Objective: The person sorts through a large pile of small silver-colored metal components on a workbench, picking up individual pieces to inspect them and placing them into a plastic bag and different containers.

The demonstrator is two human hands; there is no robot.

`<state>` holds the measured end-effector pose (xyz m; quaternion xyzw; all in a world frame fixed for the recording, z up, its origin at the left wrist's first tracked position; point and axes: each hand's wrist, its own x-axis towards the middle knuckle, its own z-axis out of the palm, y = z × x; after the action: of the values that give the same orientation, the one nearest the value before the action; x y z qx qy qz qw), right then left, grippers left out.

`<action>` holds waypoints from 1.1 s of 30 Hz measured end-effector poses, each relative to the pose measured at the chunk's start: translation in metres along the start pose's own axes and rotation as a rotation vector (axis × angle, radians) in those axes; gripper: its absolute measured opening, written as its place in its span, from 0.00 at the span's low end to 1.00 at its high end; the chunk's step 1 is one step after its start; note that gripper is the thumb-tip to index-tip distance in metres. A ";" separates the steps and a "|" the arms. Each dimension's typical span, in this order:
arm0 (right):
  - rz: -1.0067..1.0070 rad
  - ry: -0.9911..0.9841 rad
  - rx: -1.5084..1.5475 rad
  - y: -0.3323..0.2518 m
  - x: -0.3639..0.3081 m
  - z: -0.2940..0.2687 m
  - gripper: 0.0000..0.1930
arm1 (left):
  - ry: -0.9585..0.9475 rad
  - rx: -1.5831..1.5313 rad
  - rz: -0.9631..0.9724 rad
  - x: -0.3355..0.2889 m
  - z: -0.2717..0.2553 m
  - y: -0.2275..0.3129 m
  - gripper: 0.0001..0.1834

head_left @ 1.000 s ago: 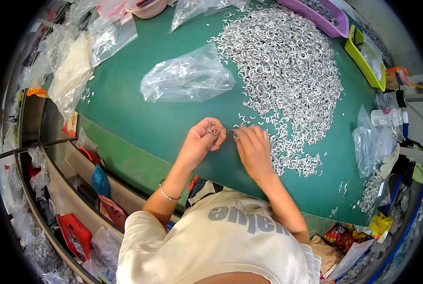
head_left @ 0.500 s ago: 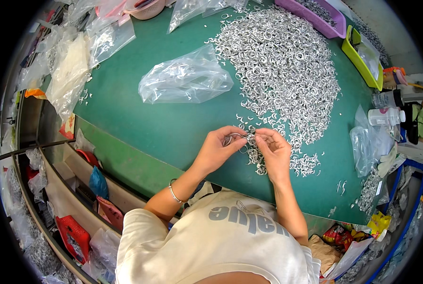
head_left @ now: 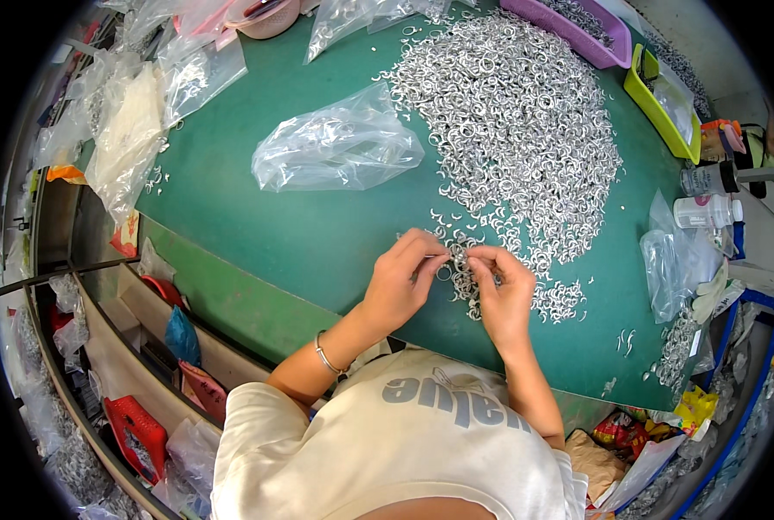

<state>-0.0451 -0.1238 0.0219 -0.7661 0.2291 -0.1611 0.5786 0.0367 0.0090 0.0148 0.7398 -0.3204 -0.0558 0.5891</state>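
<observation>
A large heap of small silver metal rings (head_left: 517, 130), many of them open like a C, spreads over the green table. Near the table's front edge, my two hands meet over a small loose cluster of these pieces. My left hand (head_left: 401, 276) is closed in a pinch; whatever its fingertips hold is too small to make out. Just to its right, my right hand (head_left: 505, 293) pinches a small silver metal ring (head_left: 463, 255) between thumb and forefinger. Another little pile of rings (head_left: 558, 301) lies beside my right hand.
A crumpled clear plastic bag (head_left: 339, 147) lies left of the heap. At the back right stand a purple tray (head_left: 608, 54) and a lime-green tray (head_left: 664, 113). Bottles (head_left: 703, 212) line the right edge. Drawers with a red basket (head_left: 136, 438) are at lower left.
My left hand has turned, its knuckles rising slightly; the rings that showed between its fingers are now out of sight. My right hand has barely shifted, its fingers more curled.
</observation>
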 end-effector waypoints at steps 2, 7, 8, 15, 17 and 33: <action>-0.037 0.022 -0.049 -0.009 -0.001 -0.002 0.05 | 0.010 -0.019 0.052 0.001 -0.002 0.002 0.05; -0.088 0.013 -0.176 -0.006 0.005 -0.009 0.09 | 0.015 -0.357 -0.333 0.000 -0.004 -0.013 0.03; -0.116 -0.011 -0.184 -0.007 0.007 -0.008 0.10 | 0.009 -0.382 -0.348 0.000 -0.004 -0.014 0.02; 0.022 -0.330 -0.100 -0.014 0.012 -0.002 0.12 | -0.023 -0.039 -0.068 0.003 -0.004 0.001 0.07; -0.017 -0.363 -0.197 -0.006 0.011 -0.003 0.11 | -0.036 0.028 0.025 0.004 -0.004 -0.003 0.07; -0.018 -0.200 -0.061 -0.013 -0.003 -0.004 0.11 | -0.109 0.081 0.001 0.007 -0.008 0.011 0.11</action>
<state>-0.0478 -0.1224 0.0360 -0.7976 0.1680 -0.0819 0.5735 0.0412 0.0104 0.0293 0.7586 -0.3543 -0.0827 0.5405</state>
